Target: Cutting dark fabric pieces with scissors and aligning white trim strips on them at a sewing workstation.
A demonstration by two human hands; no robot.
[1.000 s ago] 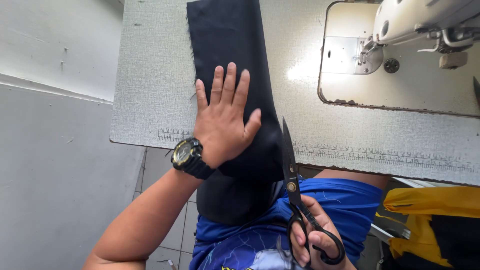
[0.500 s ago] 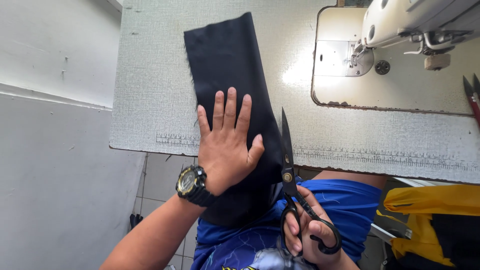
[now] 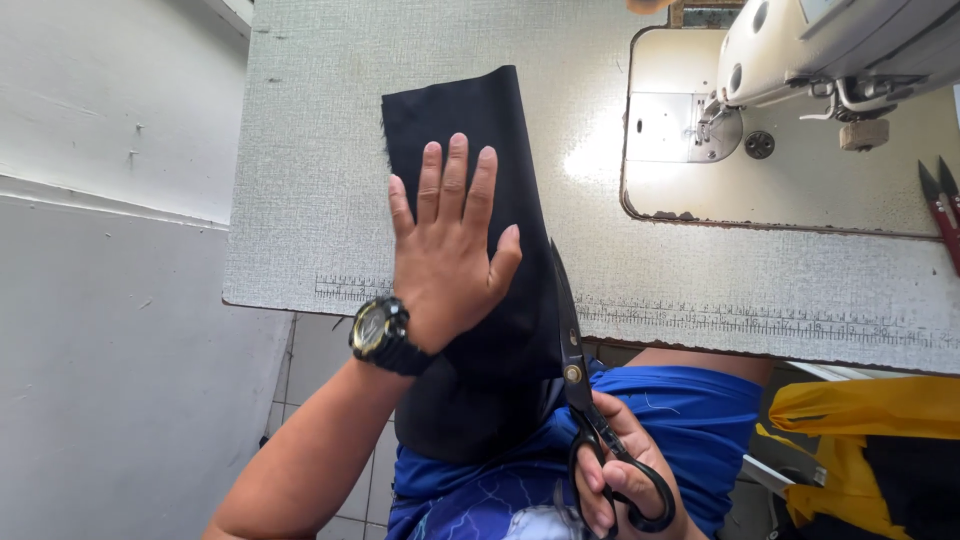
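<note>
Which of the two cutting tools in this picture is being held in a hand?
The large black scissors, gripped by the right hand beside the dark cloth. The small red-handled snips lie untouched at the table's far right edge.

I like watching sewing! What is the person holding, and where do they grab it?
The right hand holds black scissors by the handle loops, fingers through them. The left hand only presses flat on the dark cloth; it holds nothing.
</note>
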